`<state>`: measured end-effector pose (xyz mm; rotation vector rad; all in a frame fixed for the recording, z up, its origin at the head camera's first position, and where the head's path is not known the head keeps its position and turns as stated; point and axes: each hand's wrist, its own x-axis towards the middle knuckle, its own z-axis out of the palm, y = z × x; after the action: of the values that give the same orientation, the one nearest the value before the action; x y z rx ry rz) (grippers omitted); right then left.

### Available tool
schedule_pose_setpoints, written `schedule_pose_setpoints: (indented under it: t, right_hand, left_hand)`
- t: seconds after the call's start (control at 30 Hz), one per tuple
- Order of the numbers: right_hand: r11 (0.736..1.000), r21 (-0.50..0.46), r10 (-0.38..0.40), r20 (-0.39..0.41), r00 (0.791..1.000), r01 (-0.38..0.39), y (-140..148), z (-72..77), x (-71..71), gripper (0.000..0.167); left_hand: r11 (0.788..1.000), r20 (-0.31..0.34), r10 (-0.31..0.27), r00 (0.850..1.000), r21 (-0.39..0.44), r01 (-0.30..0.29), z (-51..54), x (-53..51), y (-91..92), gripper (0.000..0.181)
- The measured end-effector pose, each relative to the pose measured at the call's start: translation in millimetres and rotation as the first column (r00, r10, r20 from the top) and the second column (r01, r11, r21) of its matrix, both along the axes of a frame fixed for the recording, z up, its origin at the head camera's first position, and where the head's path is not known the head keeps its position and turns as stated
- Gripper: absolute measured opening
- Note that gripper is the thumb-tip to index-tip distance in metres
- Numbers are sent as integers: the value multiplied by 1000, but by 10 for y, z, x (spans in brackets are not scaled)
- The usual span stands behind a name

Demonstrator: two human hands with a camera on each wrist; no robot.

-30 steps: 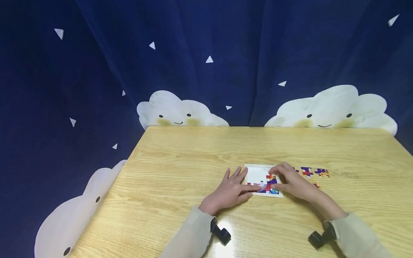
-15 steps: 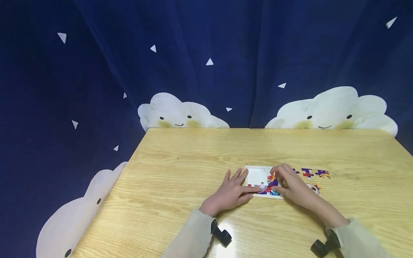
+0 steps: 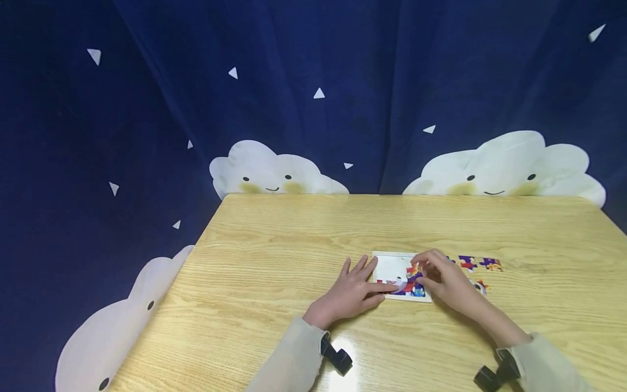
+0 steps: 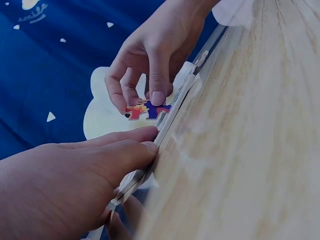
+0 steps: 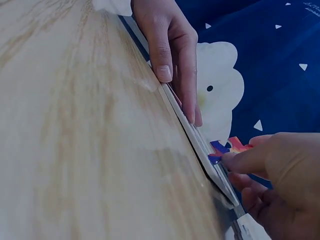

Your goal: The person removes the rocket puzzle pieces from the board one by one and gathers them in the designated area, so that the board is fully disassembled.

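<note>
A white-framed jigsaw tray (image 3: 399, 253) lies on the table, with colourful pieces along its lower part and pale bare backing above. My left hand (image 3: 345, 291) rests across the tray's left side, index finger stretched over the lower pieces; in the left wrist view the left thumb (image 4: 131, 155) lies along the frame's edge. My right hand (image 3: 448, 280) pinches a red, yellow and purple puzzle piece (image 4: 150, 111) between thumb and fingers at the tray's right side. That piece (image 5: 220, 150) stands tilted above the frame in the right wrist view. The right hand partly hides the tray's upper right corner.
Loose puzzle pieces (image 3: 479, 263) lie in a row right of the tray, behind the right hand. Another loose piece (image 3: 479, 286) sits nearer, partly covered by the right wrist. The wooden table (image 3: 274, 245) ends at a dark blue curtain (image 3: 294, 43) with clouds.
My right thumb has shifted slightly up and right, and the pinched piece looks tilted up from the tray. The left hand has stayed in place on the tray.
</note>
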<state>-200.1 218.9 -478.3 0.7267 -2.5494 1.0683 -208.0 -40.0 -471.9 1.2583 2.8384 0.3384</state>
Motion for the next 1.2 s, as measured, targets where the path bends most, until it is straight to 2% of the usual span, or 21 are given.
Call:
schedule_pose_setpoints:
  t: [0.23, 0.4, 0.6, 0.87, 1.2]
  right_hand:
    - [994, -100, -40, 123, 992, 52, 53, 34, -3, 37]
    - [986, -161, -15, 173, 985, 43, 76, 60, -7, 35]
    - [984, -170, -14, 192, 981, 47, 124, 51, 1, 31]
    - [975, -214, 2, 249, 968, 53, 253, 64, 37, 30]
    - [978, -156, -86, 298, 951, 137, 424, 90, 123, 34]
  left_hand:
    - [1000, -25, 1, 1000, -7, -2, -21, -5, -1, 37]
    - [1000, -12, 1, 1000, -1, -1, 0, -4, 2, 38]
    - [1000, 3, -3, 1000, 10, 3, -4, -1, 6, 37]
    - [1000, -21, -4, 1000, 7, 4, -6, 4, -2, 37]
    - [1000, -13, 2, 1000, 6, -2, -1, 8, -4, 37]
